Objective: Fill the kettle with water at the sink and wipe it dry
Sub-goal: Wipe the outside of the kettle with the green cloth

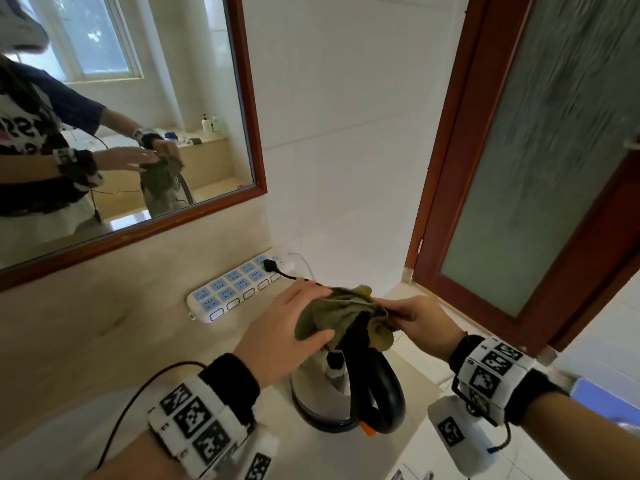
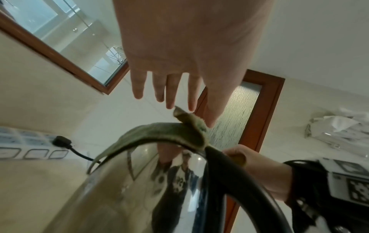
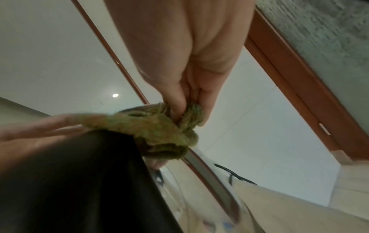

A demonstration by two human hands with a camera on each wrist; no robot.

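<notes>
A: So, where did the kettle (image 1: 322, 393) stand?

B: On the beige counter (image 1: 104, 341), near the power strip (image 1: 235, 289), olive cloth (image 1: 343, 313) draped over its top.

A: And the hands?

B: I logged my left hand (image 1: 280, 337) spread flat, fingers straight, against the cloth. My right hand (image 1: 419, 320) pinched the cloth's bunched edge beside the black handle (image 1: 384, 393).

From my head view the olive cloth (image 1: 343, 313) hides the top of the kettle (image 1: 322, 393), so I can't see its lid; the right wrist view is blurred, the kettle's black handle (image 3: 83, 181) a dark smear cut off at the lower edge
</notes>
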